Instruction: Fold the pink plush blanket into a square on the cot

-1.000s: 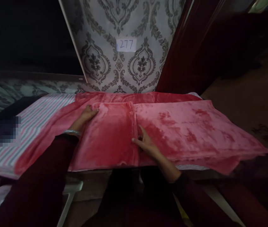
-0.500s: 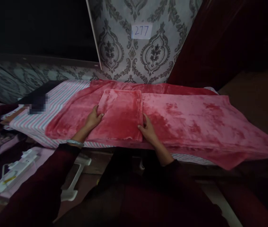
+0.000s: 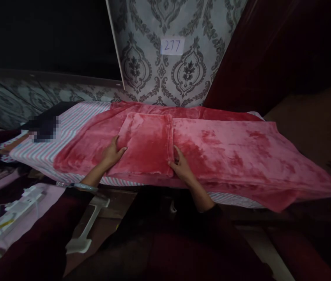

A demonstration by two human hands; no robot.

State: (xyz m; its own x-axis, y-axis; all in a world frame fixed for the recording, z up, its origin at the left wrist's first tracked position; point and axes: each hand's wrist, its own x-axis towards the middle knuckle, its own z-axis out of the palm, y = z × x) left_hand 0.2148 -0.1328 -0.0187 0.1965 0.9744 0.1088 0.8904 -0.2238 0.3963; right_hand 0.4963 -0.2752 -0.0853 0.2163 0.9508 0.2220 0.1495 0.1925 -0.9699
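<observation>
A pink plush blanket (image 3: 235, 152) lies spread along a striped ironing board (image 3: 66, 123). Part of it is folded into a square panel (image 3: 149, 142) in the middle. My left hand (image 3: 112, 152) rests on the panel's left edge, fingers curled onto the fabric. My right hand (image 3: 181, 166) presses the panel's lower right corner, thumb and fingers gripping its edge. Both arms wear dark red sleeves, and a bangle (image 3: 85, 186) sits on my left wrist.
A patterned grey wall panel with a paper tag reading 277 (image 3: 172, 45) stands behind the board. A white plastic frame (image 3: 16, 212) lies low on the left. A dark object (image 3: 44, 125) sits at the board's left end. Dark red curtain hangs at right.
The view has shifted left and back since the first frame. My hands slid toward the near edge of the folded panel, which now looks smaller and squarer.
</observation>
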